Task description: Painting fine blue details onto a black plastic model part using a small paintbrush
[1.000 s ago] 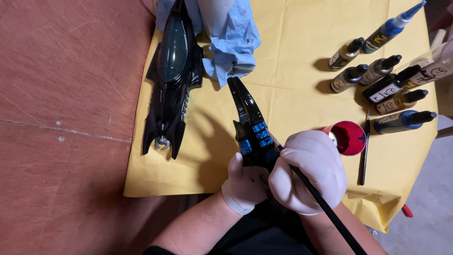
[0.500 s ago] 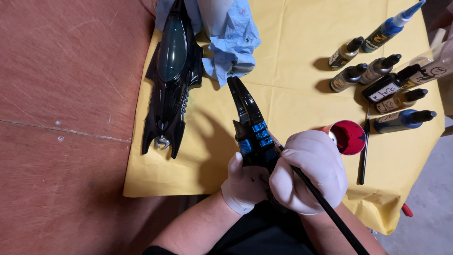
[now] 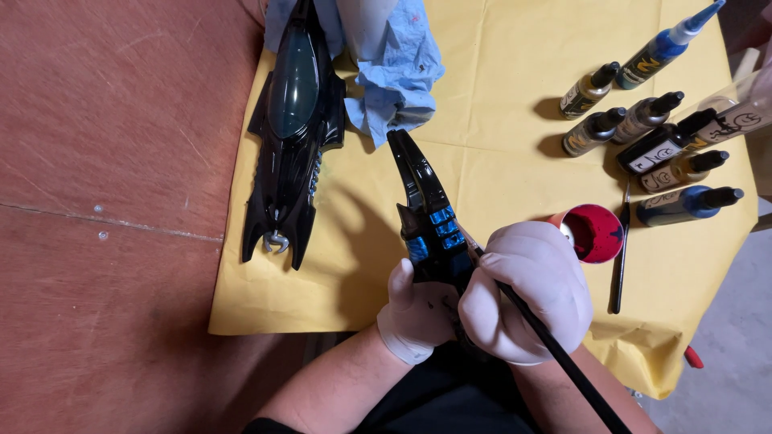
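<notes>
The black model part (image 3: 430,210) is a long, glossy piece that tapers to a pointed, forked tip aimed away from the person. Near its held end a short row of ribbed panels shows metallic blue against the black. It lies over the near half of the yellow paper sheet (image 3: 498,96), its lower end gripped in both gloved hands.

The left hand (image 3: 418,309), in a white glove, wraps around the part's base from below, thumb up along the part's left side, fingers closed on it. The right hand (image 3: 527,289), also gloved, is curled tight around a thin black paintbrush (image 3: 555,354); the brush tip touches the part just right of the blue panels, and its handle runs back past the wrist toward the lower right.

Left of the part, on the sheet's left edge, lies a larger black model vehicle body (image 3: 291,137) with a dark green canopy. Beyond the part's tip sits a crumpled blue paper towel (image 3: 394,72). Just right of the right hand stands an open pot of red paint (image 3: 593,233), and beside that a second dark brush (image 3: 621,257). Farther right, a cluster of paint dropper bottles (image 3: 651,128) lies on the sheet.
</notes>
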